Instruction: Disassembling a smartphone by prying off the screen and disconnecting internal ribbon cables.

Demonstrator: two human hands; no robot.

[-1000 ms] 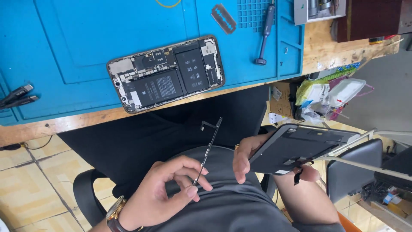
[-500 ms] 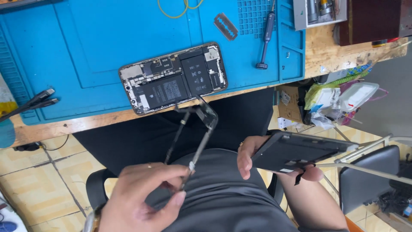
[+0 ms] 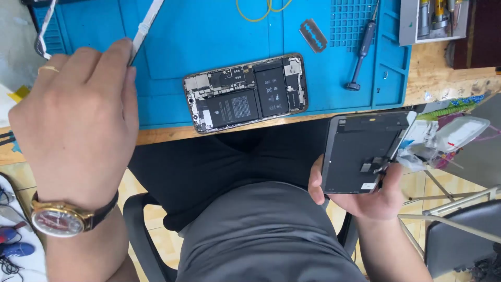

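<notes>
tweezers: tips cut off by top edge | left hand: fingertips hidden behind knuckles

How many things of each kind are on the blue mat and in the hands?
Opened phone body: 1
Detached phone screen, in the right hand: 1
Tweezers, in the left hand: 1
Razor blade: 1
Screwdriver: 1
Yellow loop: 1
Total: 6

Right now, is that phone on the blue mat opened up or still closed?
Opened up. The phone lies flat on the blue mat with battery and circuit boards exposed, while the right hand holds the detached screen panel.
</notes>
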